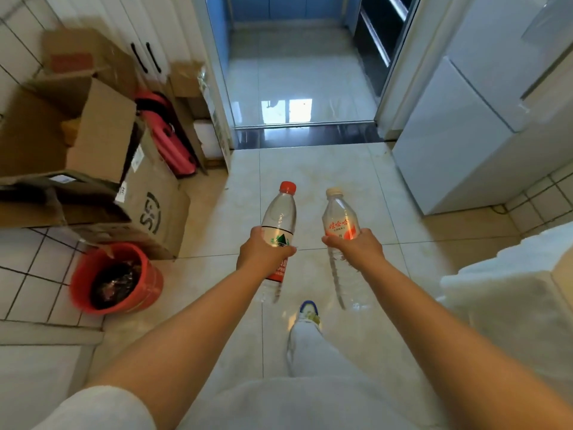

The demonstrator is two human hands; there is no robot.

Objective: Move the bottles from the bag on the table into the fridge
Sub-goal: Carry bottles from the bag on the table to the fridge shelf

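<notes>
While both arms reach forward at the centre of the frame, the left hand (265, 254) wraps its fingers round the label of the red-capped bottle (279, 218) and the right hand (356, 246) grips the white-capped bottle (339, 218) likewise. Thin, smooth plastic probably dents and slips, so mid-body holds suit. The fridge (459, 144) stands at right, doors closed.

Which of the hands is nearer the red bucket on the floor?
Left. The left hand, gripping the red-capped bottle, is on the red bucket's side; the right hand, holding the white-capped bottle, is farther off, toward the fridge.
</notes>
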